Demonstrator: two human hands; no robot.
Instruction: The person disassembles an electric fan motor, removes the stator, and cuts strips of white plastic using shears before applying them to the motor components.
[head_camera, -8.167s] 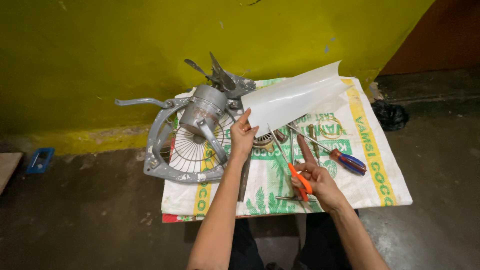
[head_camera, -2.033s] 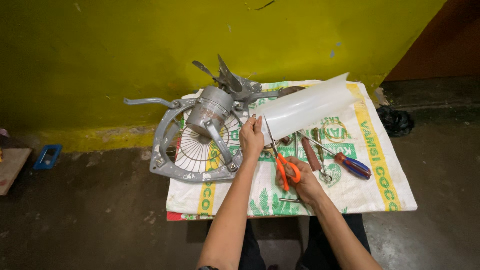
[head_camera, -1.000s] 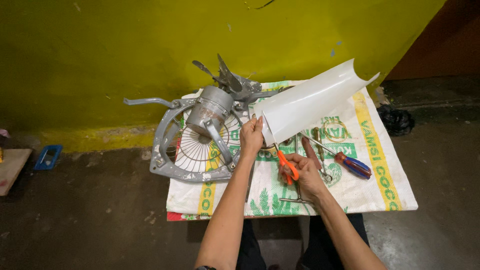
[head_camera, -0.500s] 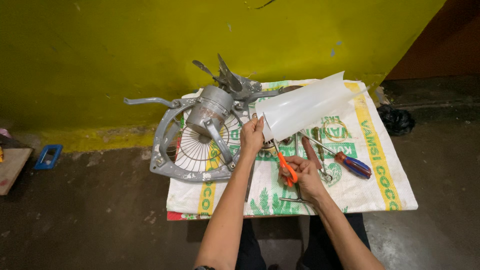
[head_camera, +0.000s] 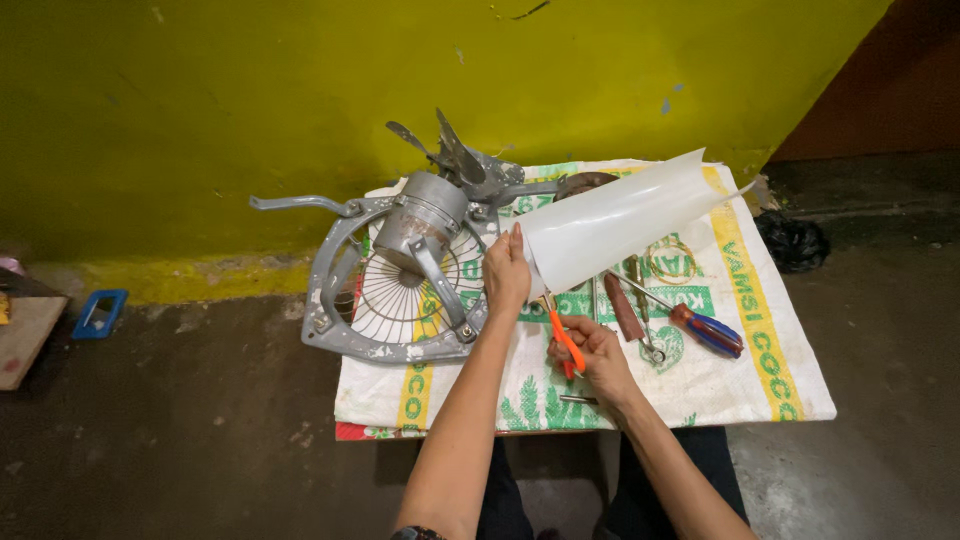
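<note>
On the tabletop (head_camera: 770, 385) | left hand (head_camera: 507, 280) pinches near end of white sheet (head_camera: 620, 222) | sheet runs up-right, away | right hand (head_camera: 592, 350) grips orange scissors (head_camera: 562, 335) just below

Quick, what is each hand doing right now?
Left hand: closed on the edge of the white sheet.
Right hand: closed on the orange scissors.

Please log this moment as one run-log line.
left hand: holds sheet | right hand: grips scissors at sheet edge | fan: on sack
</note>
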